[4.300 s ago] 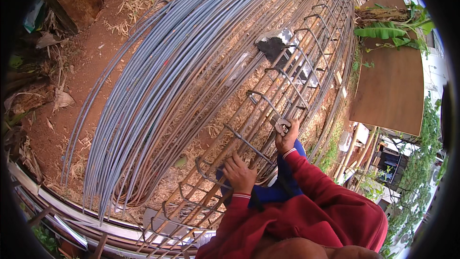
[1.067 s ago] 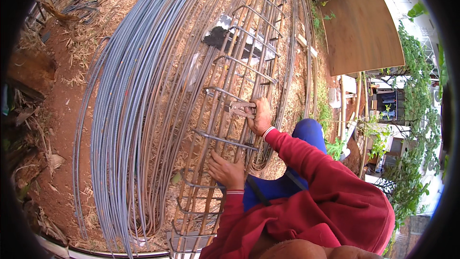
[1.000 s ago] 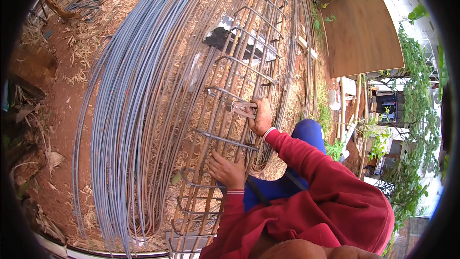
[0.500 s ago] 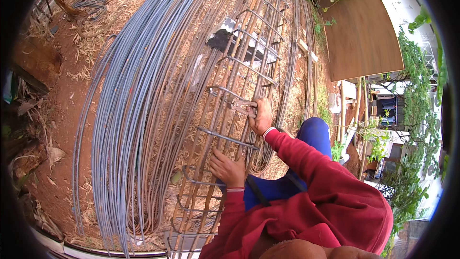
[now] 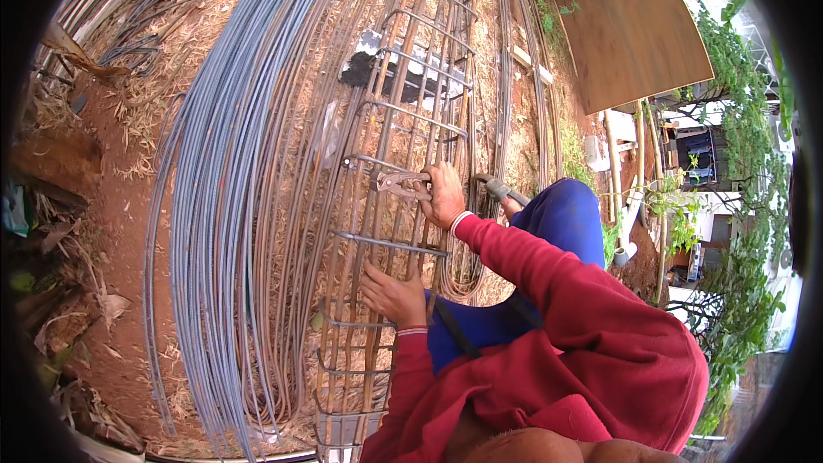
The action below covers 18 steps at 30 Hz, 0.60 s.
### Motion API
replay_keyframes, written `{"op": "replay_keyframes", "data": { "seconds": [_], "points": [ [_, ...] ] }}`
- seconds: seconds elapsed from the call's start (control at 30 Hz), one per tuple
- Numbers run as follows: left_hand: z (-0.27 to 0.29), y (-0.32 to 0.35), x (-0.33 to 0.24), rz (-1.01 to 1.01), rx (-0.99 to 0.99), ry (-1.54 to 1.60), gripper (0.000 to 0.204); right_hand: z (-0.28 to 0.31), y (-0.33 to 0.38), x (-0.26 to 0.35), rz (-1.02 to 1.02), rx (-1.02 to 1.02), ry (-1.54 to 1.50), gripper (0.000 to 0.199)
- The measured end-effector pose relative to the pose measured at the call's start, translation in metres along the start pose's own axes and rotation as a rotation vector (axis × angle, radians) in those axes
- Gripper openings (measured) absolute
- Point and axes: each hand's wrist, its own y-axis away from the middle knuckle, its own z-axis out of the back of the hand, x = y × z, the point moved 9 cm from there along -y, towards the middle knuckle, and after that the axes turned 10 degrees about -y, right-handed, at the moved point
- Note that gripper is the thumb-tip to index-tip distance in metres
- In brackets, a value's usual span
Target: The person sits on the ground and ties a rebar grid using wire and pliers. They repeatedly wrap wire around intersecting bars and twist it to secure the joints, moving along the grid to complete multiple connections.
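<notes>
My right hand (image 5: 444,195) is closed round the handles of rusty pincers (image 5: 399,183). Their jaws point left, at a bar of the long rebar cage (image 5: 390,244), just below one of its square stirrups (image 5: 386,165). My left hand (image 5: 396,296) lies on the cage closer to my body, its fingers curled over a long brown bar below another stirrup (image 5: 390,244). Its fingertips are partly hidden. Any tie wire at the jaws is too small to make out.
A thick bundle of grey and rusty bars (image 5: 231,163) lies along the left. A black-and-white block (image 5: 407,73) sits under the cage farther off. My bent blue-clad knee (image 5: 566,214) is at the right, with a brown board (image 5: 639,34) beyond.
The view has shifted, so the cage and both hands appear farther left. My foot now shows beside the cage. The hands keep nearly the same places on the cage.
</notes>
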Motion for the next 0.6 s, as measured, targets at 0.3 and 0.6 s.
{"op": "replay_keyframes", "data": {
  "seconds": [0.3, 0.6],
  "points": [
    [0.0019, 0.0, -0.0013, -0.023, -0.016, -0.037, 0.094, -0.0028, 0.0022, -0.0034, -0.037, 0.028, 0.056, 0.033],
    [-0.0015, -0.0011, -0.0016, -0.019, 0.017, -0.04, 0.094, -0.0022, 0.0021, -0.0022, -0.034, 0.03, 0.036, 0.033]
  ]
}}
